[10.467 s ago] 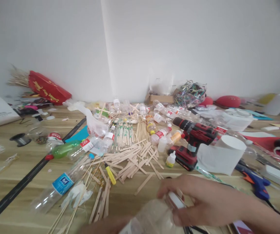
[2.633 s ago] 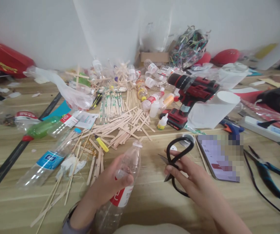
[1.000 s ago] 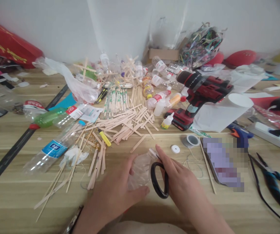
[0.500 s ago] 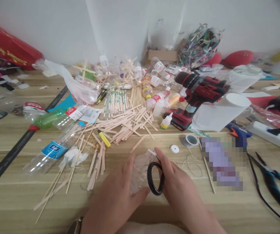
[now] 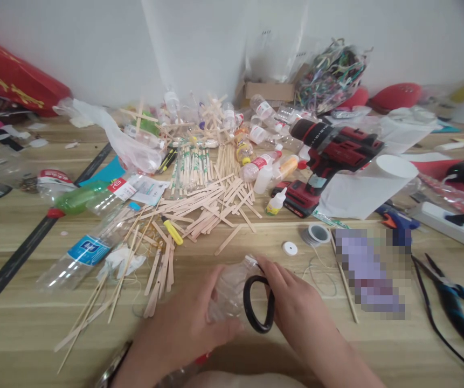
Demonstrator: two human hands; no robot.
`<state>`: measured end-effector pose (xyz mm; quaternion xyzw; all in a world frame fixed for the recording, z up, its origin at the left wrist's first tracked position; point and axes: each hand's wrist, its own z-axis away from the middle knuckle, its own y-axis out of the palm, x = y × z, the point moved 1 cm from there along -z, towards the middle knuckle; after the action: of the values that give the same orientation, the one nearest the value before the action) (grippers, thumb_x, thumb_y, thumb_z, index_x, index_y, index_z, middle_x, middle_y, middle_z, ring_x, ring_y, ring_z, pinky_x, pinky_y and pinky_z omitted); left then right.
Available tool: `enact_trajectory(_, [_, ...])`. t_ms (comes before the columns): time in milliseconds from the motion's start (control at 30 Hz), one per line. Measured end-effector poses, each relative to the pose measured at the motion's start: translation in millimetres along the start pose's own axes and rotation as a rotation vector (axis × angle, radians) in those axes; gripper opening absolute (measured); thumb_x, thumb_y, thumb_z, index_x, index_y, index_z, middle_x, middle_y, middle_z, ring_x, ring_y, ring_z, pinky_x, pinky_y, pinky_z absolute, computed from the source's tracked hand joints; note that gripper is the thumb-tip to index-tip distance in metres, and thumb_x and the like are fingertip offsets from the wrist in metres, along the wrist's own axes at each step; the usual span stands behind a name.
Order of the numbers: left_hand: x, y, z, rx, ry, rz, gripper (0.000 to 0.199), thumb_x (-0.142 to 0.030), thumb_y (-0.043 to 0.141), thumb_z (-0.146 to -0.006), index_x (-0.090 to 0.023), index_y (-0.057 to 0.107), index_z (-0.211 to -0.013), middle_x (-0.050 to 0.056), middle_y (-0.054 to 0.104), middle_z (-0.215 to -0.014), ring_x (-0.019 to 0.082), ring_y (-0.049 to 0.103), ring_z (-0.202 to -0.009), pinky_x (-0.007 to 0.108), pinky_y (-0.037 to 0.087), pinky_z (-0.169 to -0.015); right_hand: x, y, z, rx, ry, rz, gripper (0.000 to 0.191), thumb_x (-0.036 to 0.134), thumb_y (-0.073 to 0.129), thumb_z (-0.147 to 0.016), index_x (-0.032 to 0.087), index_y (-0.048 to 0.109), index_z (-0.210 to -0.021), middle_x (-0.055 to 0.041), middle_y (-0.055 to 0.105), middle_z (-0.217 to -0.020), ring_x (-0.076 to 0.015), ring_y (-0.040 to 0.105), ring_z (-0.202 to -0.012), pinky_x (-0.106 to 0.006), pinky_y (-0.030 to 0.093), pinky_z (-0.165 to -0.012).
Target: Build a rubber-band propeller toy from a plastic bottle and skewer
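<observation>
Near the table's front edge, my left hand (image 5: 191, 312) curls its fingers and thumb around a clear plastic bottle (image 5: 232, 291). Below that wrist, a red cap (image 5: 202, 358) and more clear plastic show in part. My right hand (image 5: 296, 299) is closed on scissors (image 5: 264, 328), of which a black loop handle faces me. The blades are hidden by the hand and the bottle. Just beyond the hands lie a white disc (image 5: 290, 248) and a spool of grey thread (image 5: 316, 234).
Wooden sticks (image 5: 211, 210) spread across the middle, with a yellow cutter (image 5: 172, 230) beside them. A red cordless drill (image 5: 332, 156) stands behind to the right, near a glue bottle (image 5: 276, 202). Pliers (image 5: 452, 302) lie far right. A blue-labelled bottle (image 5: 88, 250) lies left.
The bottle and the black handle have shifted slightly down, with more of the loop showing. My left hand has moved a little left and tilted, and a red cap now shows beneath it.
</observation>
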<state>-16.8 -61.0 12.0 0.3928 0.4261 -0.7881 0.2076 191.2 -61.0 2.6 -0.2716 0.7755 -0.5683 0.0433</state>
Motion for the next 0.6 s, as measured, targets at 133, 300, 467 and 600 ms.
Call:
enact_trajectory(133, [-1.2, -7.7, -1.2, 0.027, -0.023, -0.045, 0.074, -0.061, 0.066, -0.076, -0.031, 0.044, -0.14, 0.009, 0.067, -0.122, 0.036, 0.062, -0.107, 0.044, 0.049, -0.085, -0.8, 0.6, -0.6, 0.01, 0.104, -0.24, 0.045, -0.002, 0.038, -0.076, 0.015, 0.054, -0.115, -0.0098, 0.074, -0.09, -0.0224, 0.074, -0.072, -0.029, 0.058, -0.057])
enact_trajectory(300, [-0.8, -13.8, -0.6, 0.098, -0.029, -0.039, 0.081, -0.064, 0.063, -0.077, -0.026, 0.04, -0.145, 0.011, 0.067, -0.123, 0.035, 0.062, -0.109, 0.044, 0.048, -0.089, -3.6, -8.8, -8.2, 0.084, 0.14, -0.528, 0.028, 0.007, 0.042, -0.089, 0.021, 0.061, -0.105, -0.0054, 0.07, -0.088, -0.0173, 0.069, -0.08, -0.024, 0.055, -0.068])
enact_trajectory(467, [-0.6, -16.1, 0.1, 0.117, -0.063, -0.038, 0.083, -0.064, 0.065, -0.075, -0.027, 0.04, -0.145, 0.01, 0.068, -0.121, 0.034, 0.063, -0.106, 0.043, 0.048, -0.086, -10.2, -20.4, -14.7, 0.171, 0.187, -0.549, 0.02, 0.015, 0.049, -0.092, 0.02, 0.068, -0.09, -0.003, 0.065, -0.078, -0.0148, 0.066, -0.07, -0.022, 0.051, -0.063])
enact_trajectory(600, [-2.3, -15.1, -0.3, 0.078, -0.059, -0.029, 0.077, -0.062, 0.066, -0.075, -0.029, 0.045, -0.141, 0.009, 0.069, -0.118, 0.034, 0.065, -0.103, 0.042, 0.049, -0.084, -12.4, -16.7, -13.3, 0.134, 0.178, -0.565, 0.022, 0.015, 0.05, -0.091, 0.02, 0.07, -0.098, -0.0044, 0.068, -0.086, -0.0146, 0.069, -0.076, -0.021, 0.053, -0.068])
